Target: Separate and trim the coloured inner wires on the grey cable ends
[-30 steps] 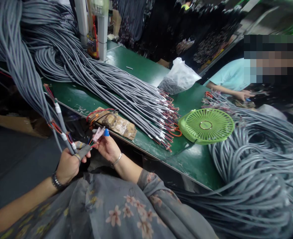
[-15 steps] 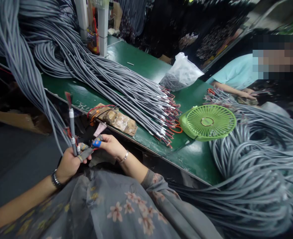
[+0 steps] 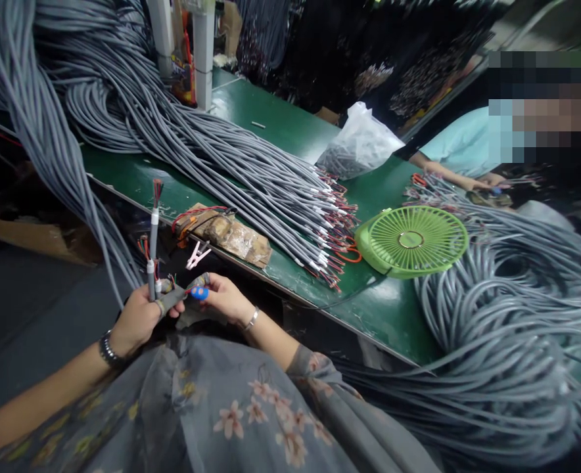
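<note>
My left hand (image 3: 140, 318) is closed round several grey cables (image 3: 151, 276), whose white-banded ends stand upright with red and dark wires fanning out on top. Grey wrapping covers its thumb. My right hand (image 3: 227, 299) pinches at thin coloured wires (image 3: 186, 290) just beside the left thumb. A blue cover sits on one of its digits and grey wrapping on another. A pink clip (image 3: 198, 256) stands at the table edge just above the right hand. Behind it lies a taped wooden block (image 3: 236, 238) with orange and red wires at its left end.
A thick bundle of grey cables (image 3: 231, 157) lies across the green table (image 3: 275, 108), stripped ends toward the right. A green fan (image 3: 411, 242) stands beside them. Beyond are a white plastic bag (image 3: 362, 141) and a co-worker's arm (image 3: 448, 176). Coiled cables (image 3: 507, 328) fill the right side.
The cable ends in my left hand have shifted right and are more upright. My right hand has moved slightly right, still at the wires.
</note>
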`<state>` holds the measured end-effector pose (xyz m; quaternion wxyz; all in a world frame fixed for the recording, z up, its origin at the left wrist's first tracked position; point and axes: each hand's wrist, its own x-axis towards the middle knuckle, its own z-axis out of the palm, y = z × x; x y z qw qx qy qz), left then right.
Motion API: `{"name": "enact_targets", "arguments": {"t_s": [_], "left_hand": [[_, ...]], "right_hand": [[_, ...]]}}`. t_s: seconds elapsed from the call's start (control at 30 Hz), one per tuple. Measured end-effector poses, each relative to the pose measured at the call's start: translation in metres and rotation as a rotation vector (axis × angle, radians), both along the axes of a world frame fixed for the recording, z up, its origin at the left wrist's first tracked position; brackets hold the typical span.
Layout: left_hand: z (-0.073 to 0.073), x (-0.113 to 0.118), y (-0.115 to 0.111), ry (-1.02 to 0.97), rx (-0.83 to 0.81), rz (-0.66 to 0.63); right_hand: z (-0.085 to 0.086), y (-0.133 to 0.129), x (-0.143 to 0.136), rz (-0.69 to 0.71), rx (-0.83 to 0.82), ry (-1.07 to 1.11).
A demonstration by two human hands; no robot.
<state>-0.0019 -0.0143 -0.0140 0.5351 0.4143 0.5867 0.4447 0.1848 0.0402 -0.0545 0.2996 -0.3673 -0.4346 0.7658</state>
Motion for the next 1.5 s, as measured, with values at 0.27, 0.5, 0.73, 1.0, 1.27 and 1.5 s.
{"name": "enact_targets", "arguments": {"t_s": [0.27,0.5,0.73,1.0,1.27,1.5], "left_hand": [[-0.002,-0.01,0.001,0.03,-0.089,-0.211],[0.0,-0.008,-0.001,-0.114,-0.052,0.035],[0.001,-0.004,0.0,-0.152,-0.043,0.139],[0.003,-0.002,-0.003,-0.042,-0.012,0.076],[0.003,0.0,-0.006,-0.007,-0.003,0.07],[0.005,-0.003,-0.007,-0.081,-0.022,0.116]], "right_hand": [[0.007,-0.007,-0.022,-0.072,0.102,0.044],[0.002,-0.005,-0.022,-0.101,0.101,0.058],[-0.004,-0.006,-0.017,-0.053,-0.048,0.041],[0.014,0.0,-0.029,-0.079,0.064,0.074],[0.009,-0.005,-0.039,-0.26,-0.035,0.022],[0.003,0.011,-0.013,-0.403,-0.268,0.166]]}}
